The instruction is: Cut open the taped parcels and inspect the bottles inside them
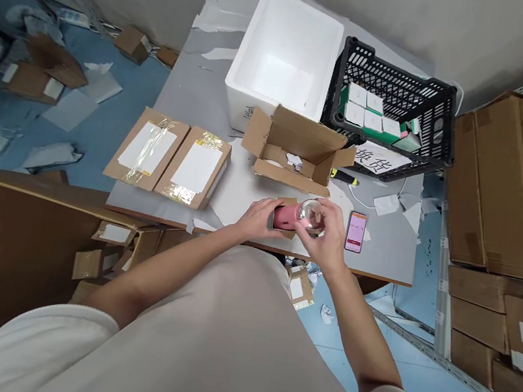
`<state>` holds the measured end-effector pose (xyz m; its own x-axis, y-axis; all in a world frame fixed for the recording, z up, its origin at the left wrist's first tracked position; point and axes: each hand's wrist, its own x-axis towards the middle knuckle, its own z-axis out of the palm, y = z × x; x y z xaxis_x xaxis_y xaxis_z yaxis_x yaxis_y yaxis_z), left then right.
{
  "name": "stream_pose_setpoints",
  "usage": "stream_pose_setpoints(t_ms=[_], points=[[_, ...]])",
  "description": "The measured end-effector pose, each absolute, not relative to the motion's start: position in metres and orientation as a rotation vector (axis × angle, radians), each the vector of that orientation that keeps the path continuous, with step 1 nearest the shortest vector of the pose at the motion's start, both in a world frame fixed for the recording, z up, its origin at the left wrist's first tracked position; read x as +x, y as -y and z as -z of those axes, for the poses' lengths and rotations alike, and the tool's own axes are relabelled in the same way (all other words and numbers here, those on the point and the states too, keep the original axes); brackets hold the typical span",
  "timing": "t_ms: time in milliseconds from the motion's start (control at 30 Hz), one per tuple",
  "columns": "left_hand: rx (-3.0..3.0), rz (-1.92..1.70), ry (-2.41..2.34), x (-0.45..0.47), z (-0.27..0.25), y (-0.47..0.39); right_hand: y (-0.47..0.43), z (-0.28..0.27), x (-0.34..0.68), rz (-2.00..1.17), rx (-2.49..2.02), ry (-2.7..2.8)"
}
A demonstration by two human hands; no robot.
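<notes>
Close to the table's front edge I hold a pink cup with a clear, rounded end (287,216), lying on its side; it looks like a portable blender. My left hand (258,218) is closed around the pink body. The fingers of my right hand (328,234) grip the clear end. Partly hidden behind the cup is a piece of brown cardboard (287,201). Just beyond my hands stands an open cardboard box (289,175) with crumpled paper inside and its flaps spread.
Two taped cartons (194,168) lie at the left. Behind are a white foam box (277,102) and a black crate (398,68) holding small white-and-green boxes. A phone (356,232) and a yellow-black marker or cutter (344,177) lie right. Shelved cartons (509,184) flank the table.
</notes>
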<state>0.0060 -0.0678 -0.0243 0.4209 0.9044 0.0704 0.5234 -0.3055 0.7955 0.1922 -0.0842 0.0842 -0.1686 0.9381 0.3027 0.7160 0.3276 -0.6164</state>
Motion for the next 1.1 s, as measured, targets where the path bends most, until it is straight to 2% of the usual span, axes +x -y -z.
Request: stream_pose_setpoints(t_ms=[267,467,533,667,833,933,1100], points=[[2.016,-0.836,-1.095,-0.005,0.042,0.070,0.080,-0.040,0.152,-0.391,-1.999,2.292],[2.002,-0.832,-1.056,0.001,0.043,0.070,0.071,-0.041,0.142,-0.398,-2.260,2.345],[1.972,-0.824,-1.081,0.001,0.041,0.071,0.070,-0.046,0.145,-0.454,-2.242,2.371],[1.832,-0.795,-1.147,-0.005,0.036,0.073,0.085,-0.056,0.169,-0.659,-1.899,2.377],[1.893,-0.628,-1.026,-0.014,0.032,0.073,0.114,-0.049,0.206,-0.472,-1.815,2.415],[1.964,-0.611,-0.991,-0.009,0.030,0.070,0.118,-0.035,0.216,-0.469,-1.713,2.478],[1.815,-0.753,-1.132,0.004,0.024,0.064,0.116,-0.017,0.222,-0.560,-1.678,1.861]])
